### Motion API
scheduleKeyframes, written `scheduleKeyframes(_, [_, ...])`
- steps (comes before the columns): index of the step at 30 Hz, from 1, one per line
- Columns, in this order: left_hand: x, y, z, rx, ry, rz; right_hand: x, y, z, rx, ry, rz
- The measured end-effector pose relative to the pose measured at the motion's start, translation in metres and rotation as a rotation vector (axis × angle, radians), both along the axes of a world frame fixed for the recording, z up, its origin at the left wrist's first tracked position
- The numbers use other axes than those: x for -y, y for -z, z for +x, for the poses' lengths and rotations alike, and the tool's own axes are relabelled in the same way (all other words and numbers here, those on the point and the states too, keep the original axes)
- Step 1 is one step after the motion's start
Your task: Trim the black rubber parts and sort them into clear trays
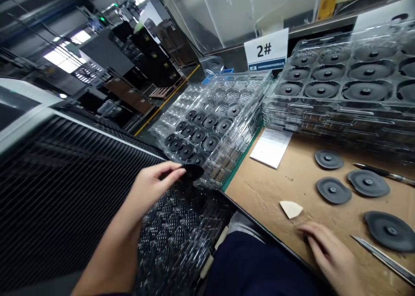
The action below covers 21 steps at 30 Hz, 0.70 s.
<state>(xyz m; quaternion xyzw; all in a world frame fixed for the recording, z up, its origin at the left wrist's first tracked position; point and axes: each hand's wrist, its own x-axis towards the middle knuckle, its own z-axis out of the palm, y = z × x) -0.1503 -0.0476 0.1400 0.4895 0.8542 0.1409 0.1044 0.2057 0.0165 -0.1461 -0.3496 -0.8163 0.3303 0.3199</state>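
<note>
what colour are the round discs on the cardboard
The discs are dark grey with a black centre, shown best in the head view.

Hands: left hand [151,185] and right hand [330,257] are bare
Lower clothing: dark navy fabric [256,265], maybe trousers or apron
Beside it: light grey cloth [243,226]
Left sleeve: thin dark edge [112,294], too small to tell more
</note>
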Motion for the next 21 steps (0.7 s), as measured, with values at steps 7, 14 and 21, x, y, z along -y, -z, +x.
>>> scheduleKeyframes(7, [-0.074,-0.012,-0.075,-0.183,-0.029,0.03,0.0,0.004,0.0,0.026,0.018,0.019])
scheduleKeyframes(14, [-0.22,0.039,-0.098,-0.094,0.054,0.023,0.0,0.0,-0.005,-0.006,0.101,-0.047])
scheduleKeyframes(21, [-0.231,0.036,-0.086,-0.121,0.172,-0.002,-0.002,-0.01,-0.015,-0.032,0.112,-0.061])
